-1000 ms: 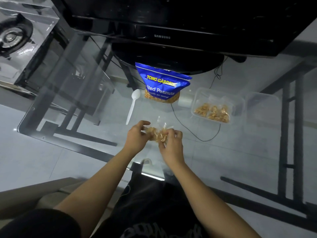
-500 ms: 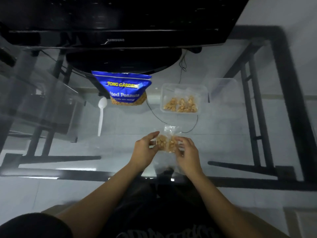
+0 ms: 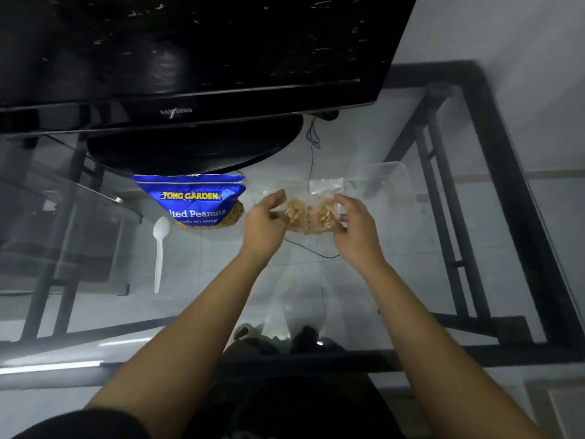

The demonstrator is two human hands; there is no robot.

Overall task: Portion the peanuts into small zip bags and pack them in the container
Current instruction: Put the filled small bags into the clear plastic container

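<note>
Fingers [image 3: 339,202] of left hand [image 3: 264,223] and right hand [image 3: 354,231] pinched on ends of peanut-filled zip bag [image 3: 311,215], held above desk [image 3: 205,296], just beside peanut pouch [image 3: 193,201]. Container hidden behind bag. Judged: portion filled, not yet packed; more portions likely left.

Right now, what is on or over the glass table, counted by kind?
Blue peanut bag: 1
White spoon: 1
Zip bag of peanuts: 1
Clear tub: 1 plainly seen
Television: 1
Black cable: 1
Total: 6
</note>
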